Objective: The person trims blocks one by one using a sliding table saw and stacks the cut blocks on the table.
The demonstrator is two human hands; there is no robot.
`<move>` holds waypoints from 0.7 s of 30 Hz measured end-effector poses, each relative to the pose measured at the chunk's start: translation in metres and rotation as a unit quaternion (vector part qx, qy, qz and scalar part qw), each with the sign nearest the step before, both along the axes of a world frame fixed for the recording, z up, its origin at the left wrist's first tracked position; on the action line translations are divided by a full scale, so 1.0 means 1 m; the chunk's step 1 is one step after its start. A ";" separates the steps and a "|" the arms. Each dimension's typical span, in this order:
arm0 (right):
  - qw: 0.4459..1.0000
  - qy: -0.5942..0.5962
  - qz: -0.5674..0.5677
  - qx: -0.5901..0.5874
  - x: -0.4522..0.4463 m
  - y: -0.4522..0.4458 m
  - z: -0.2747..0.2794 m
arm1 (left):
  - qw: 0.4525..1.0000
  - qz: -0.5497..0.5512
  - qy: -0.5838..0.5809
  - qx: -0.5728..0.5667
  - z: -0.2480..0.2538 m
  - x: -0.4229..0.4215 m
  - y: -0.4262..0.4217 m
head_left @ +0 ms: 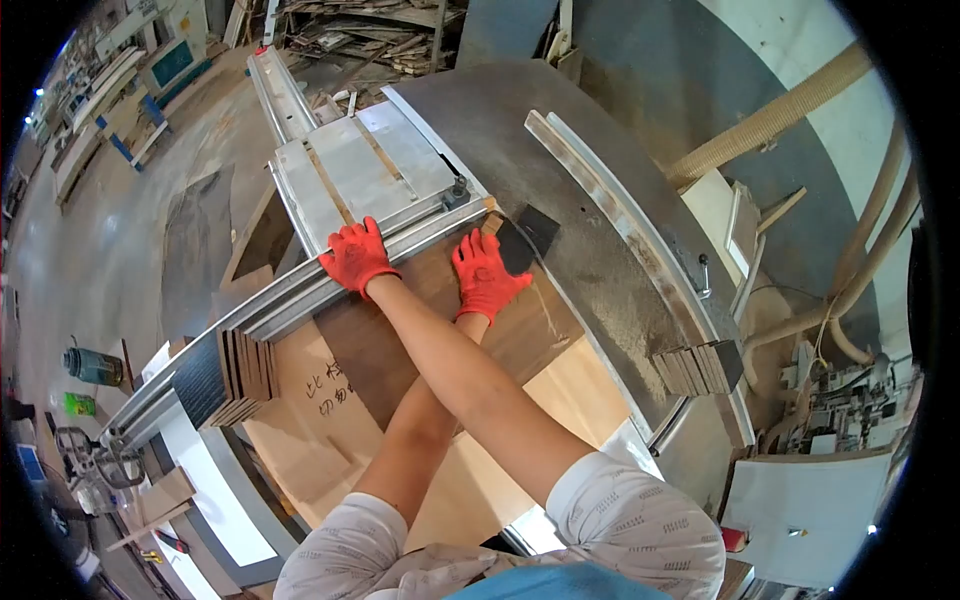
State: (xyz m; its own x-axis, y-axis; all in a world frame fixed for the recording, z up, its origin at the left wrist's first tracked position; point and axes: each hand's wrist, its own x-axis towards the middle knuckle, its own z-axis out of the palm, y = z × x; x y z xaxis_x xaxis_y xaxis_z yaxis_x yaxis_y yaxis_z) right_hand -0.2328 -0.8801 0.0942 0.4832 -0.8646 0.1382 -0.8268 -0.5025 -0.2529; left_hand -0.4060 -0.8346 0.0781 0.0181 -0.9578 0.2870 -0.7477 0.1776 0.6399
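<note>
My forearms cross, so my right hand (pixel 358 260) is on the left side of the view. In a red glove, its fingers curl over the aluminium fence (pixel 285 315) of a sliding table saw. My left hand (pixel 484 277), also gloved in red, lies with fingers stretched on a brown board (pixel 375 365). Its fingertips reach close to the fence's end and a small wood strip (pixel 491 224). Just right of that hand is a dark, rounded flat piece (pixel 515 246). The board rests along the fence, over a lighter sheet (pixel 300 440) with handwritten characters.
A stack of dark-faced strips (pixel 225 378) stands by the fence at left. More strips (pixel 697 369) sit on the right beside a long rail (pixel 630 235). Sawdust covers the dark saw table (pixel 480 110). Hoses (pixel 770 115) run at right, and scrap wood (pixel 370 35) is piled behind.
</note>
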 end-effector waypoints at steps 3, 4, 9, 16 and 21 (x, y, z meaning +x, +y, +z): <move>1.000 -0.007 -0.002 0.000 0.002 0.002 0.001 | 1.000 -0.013 -0.001 -0.003 0.001 0.003 0.001; 1.000 -0.014 -0.001 0.001 0.001 0.003 0.002 | 1.000 -0.010 -0.003 -0.003 0.002 0.003 0.001; 1.000 -0.012 -0.008 0.007 0.001 0.006 0.004 | 1.000 0.005 -0.020 -0.016 0.005 -0.001 0.007; 0.999 -0.015 -0.015 0.024 -0.005 0.024 0.008 | 1.000 -0.004 -0.017 -0.004 0.009 -0.007 0.025; 0.999 -0.026 -0.017 0.013 -0.016 0.048 0.018 | 1.000 -0.010 -0.023 0.011 0.018 -0.018 0.048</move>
